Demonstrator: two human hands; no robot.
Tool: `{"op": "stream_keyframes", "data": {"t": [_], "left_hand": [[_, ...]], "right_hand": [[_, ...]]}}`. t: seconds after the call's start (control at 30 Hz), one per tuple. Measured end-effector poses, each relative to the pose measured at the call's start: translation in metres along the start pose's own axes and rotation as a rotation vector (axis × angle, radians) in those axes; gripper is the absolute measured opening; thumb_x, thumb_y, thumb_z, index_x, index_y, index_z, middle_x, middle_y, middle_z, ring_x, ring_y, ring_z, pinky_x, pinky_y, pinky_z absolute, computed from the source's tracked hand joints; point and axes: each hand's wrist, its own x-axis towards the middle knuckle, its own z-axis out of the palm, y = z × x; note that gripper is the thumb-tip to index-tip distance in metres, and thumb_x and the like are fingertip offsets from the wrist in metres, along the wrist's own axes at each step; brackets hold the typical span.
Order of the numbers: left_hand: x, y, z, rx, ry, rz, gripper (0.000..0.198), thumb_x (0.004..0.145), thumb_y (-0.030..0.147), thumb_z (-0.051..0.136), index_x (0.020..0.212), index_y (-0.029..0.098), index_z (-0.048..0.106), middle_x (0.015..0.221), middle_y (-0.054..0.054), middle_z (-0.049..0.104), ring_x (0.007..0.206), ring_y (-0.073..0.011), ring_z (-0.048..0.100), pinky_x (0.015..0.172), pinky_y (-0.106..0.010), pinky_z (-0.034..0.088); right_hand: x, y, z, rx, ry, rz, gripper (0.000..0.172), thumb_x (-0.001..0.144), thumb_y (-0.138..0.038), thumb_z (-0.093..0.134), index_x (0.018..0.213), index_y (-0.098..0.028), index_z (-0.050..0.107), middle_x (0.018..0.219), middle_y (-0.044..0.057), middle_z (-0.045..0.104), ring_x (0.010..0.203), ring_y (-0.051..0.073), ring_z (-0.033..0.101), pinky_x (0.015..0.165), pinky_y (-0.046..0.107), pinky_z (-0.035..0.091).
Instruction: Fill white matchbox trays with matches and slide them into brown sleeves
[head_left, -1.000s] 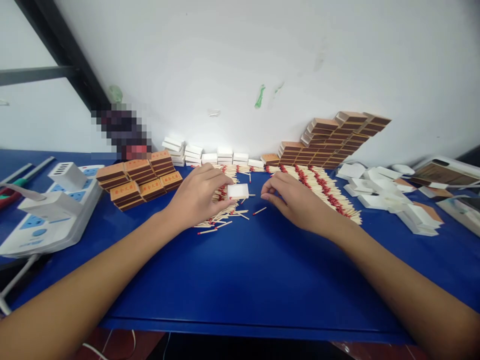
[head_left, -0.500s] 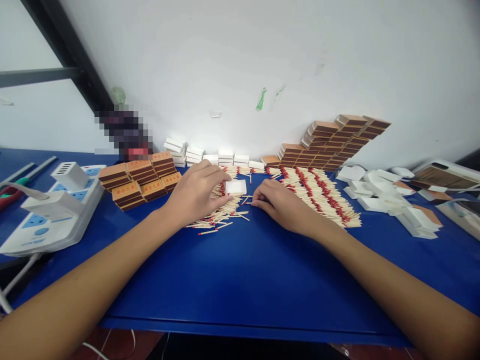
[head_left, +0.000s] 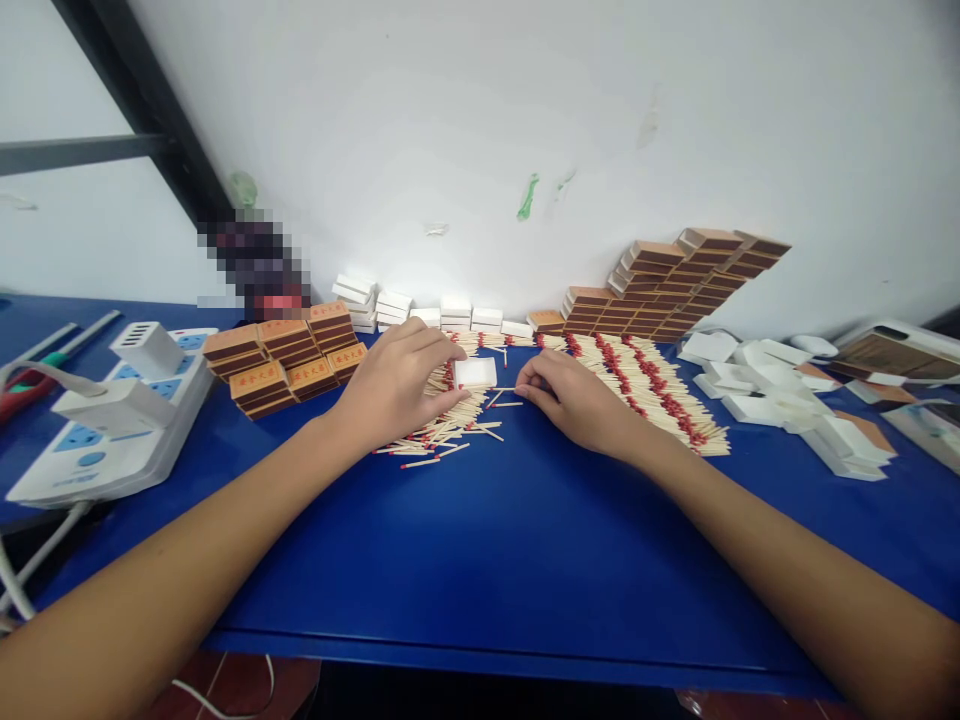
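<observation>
My left hand (head_left: 405,378) curves over a heap of loose matches (head_left: 442,438), its thumb and forefinger around the left end of a white matchbox tray (head_left: 475,373). Hardly anything of the tray's inside can be made out. To the right of the tray, my right hand (head_left: 566,398) is closed, thumb against fingers, at the end of a single match (head_left: 504,390). Another match (head_left: 508,404) lies on the blue table just below it. Rows of red-tipped matches (head_left: 660,390) spread out behind and right of my right hand.
Closed matchboxes are stacked at the left (head_left: 259,385) and, higher, at the back right (head_left: 675,285). White trays (head_left: 394,305) line the wall. More loose trays (head_left: 757,385) lie at the right. A power strip (head_left: 112,440) with white plugs sits at the left.
My right hand has drawn slightly away from the tray, and the match at its fingertips shows more. A match now lies on the table below it. My left hand stays at the tray.
</observation>
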Motion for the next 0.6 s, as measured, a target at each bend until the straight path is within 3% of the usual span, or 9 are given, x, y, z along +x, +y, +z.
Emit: {"op": "stream_keyframes", "data": {"t": [0.17, 0.6], "left_hand": [[-0.0004, -0.0009, 0.0000, -0.009, -0.001, 0.010, 0.026, 0.094, 0.034, 0.077, 0.110, 0.016, 0.070, 0.103, -0.010, 0.076, 0.095, -0.0262, 0.064, 0.090, -0.041, 0.051], [-0.0006, 0.0014, 0.0016, -0.009, -0.009, 0.014, 0.027, 0.092, 0.033, 0.080, 0.110, 0.015, 0.070, 0.104, -0.010, 0.076, 0.098, -0.0271, 0.065, 0.091, -0.041, 0.051]], "right_hand": [[-0.0083, 0.0018, -0.0095, 0.027, -0.048, -0.014, 0.016, 0.102, -0.030, 0.053, 0.093, -0.023, 0.064, 0.091, 0.008, 0.061, 0.088, 0.025, 0.055, 0.077, 0.038, 0.044], [-0.0094, 0.0004, -0.0030, 0.051, -0.048, -0.040, 0.017, 0.104, -0.029, 0.054, 0.095, -0.023, 0.066, 0.095, 0.007, 0.063, 0.092, 0.024, 0.057, 0.079, 0.037, 0.046]]}}
